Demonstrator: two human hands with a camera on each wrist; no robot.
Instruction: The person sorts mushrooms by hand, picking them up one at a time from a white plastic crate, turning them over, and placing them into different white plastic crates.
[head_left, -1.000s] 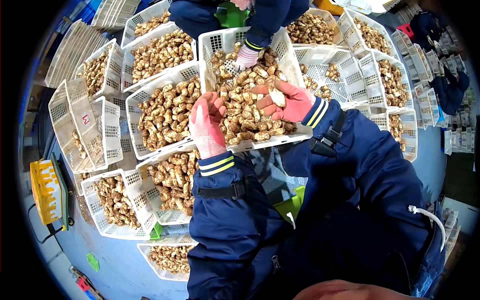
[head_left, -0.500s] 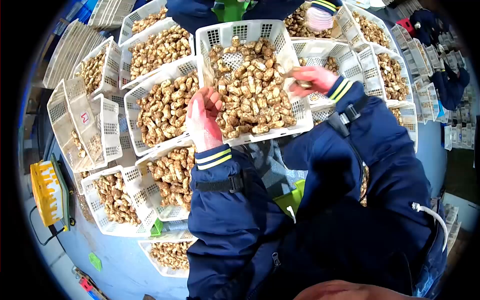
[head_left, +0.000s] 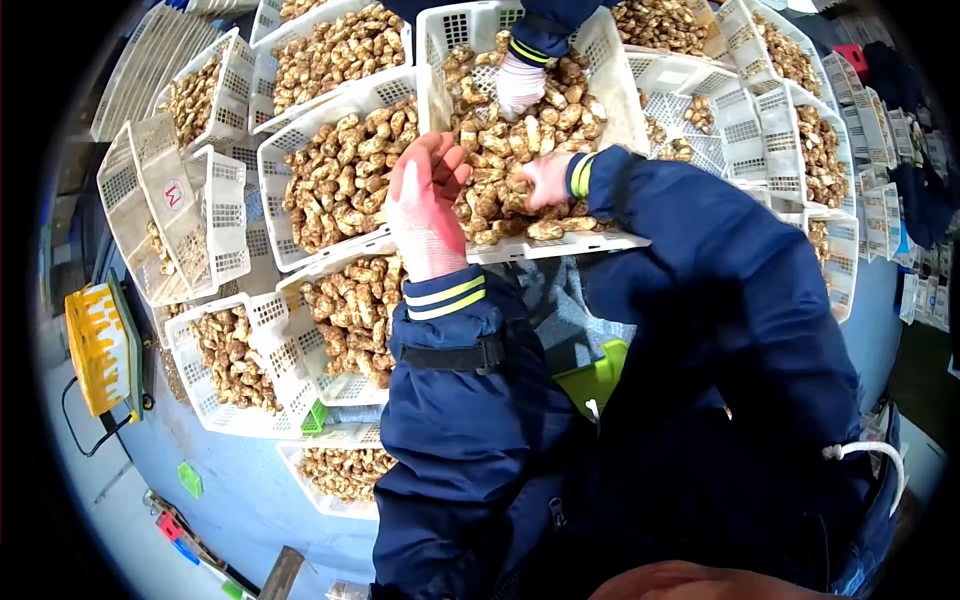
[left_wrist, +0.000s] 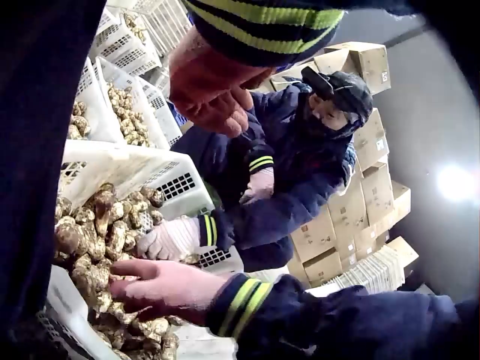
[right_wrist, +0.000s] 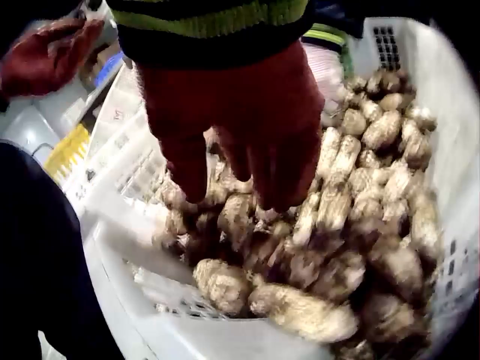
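Note:
Brown-and-white mushrooms (head_left: 545, 229) (right_wrist: 382, 130) fill much of a white crate (head_left: 617, 80) in front of the person. My gloved right hand (head_left: 548, 180) (left_wrist: 169, 288) (right_wrist: 232, 124) reaches down onto them, fingers pointing downward and apart; no mushroom shows in its grasp. My left hand (head_left: 428, 205) (left_wrist: 214, 86) hovers above the crate's left edge, palm up, with loosely bent fingers and nothing in it. Another person's striped-gloved hand (head_left: 521, 86) (left_wrist: 171, 238) touches mushrooms in the same crate, just beyond my right hand.
More crates of mushrooms stand at the left (head_left: 262, 170) and right (head_left: 848, 200). A green object (head_left: 592, 378) lies below the main crate. A yellow-topped cart (head_left: 95, 350) is at the far left. A person in dark clothes (left_wrist: 300, 172) sits opposite, before stacked cartons (left_wrist: 352, 225).
My right hand has come back from the right side of the crate into its mushrooms. The other person's hand has returned to the crate. My left hand has stayed near the left edge.

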